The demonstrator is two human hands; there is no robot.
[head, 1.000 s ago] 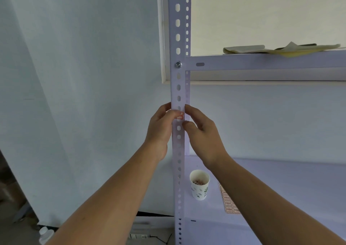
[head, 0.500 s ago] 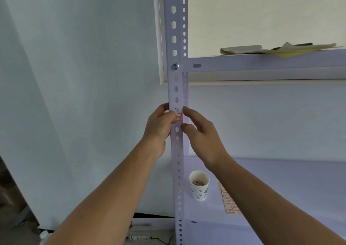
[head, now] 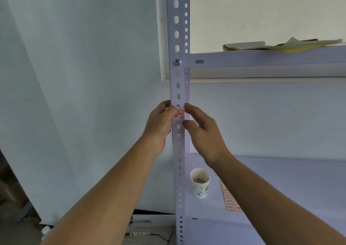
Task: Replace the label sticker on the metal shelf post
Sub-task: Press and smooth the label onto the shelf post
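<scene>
The pale perforated metal shelf post [head: 177, 38] runs upright through the middle of the view. A small white label sticker [head: 180, 113] with red print lies on the post's front face at hand height. My left hand [head: 161, 122] curls round the post's left edge, and its thumb and fingertips pinch the sticker's left side. My right hand [head: 203, 130] is at the post's right edge with relaxed fingers. Its index fingertip touches the post just right of the sticker, its thumb tip just below it.
A paper cup [head: 200, 185] with small scraps inside stands on the lower shelf [head: 280, 188] beside the post. A sheet of red-printed labels [head: 231, 199] lies right of it. Folded papers [head: 280, 45] rest on the upper shelf. A white wall lies left.
My right fingertips have drawn slightly off the sticker, so more of its red print shows. My left hand has stayed on its left side.
</scene>
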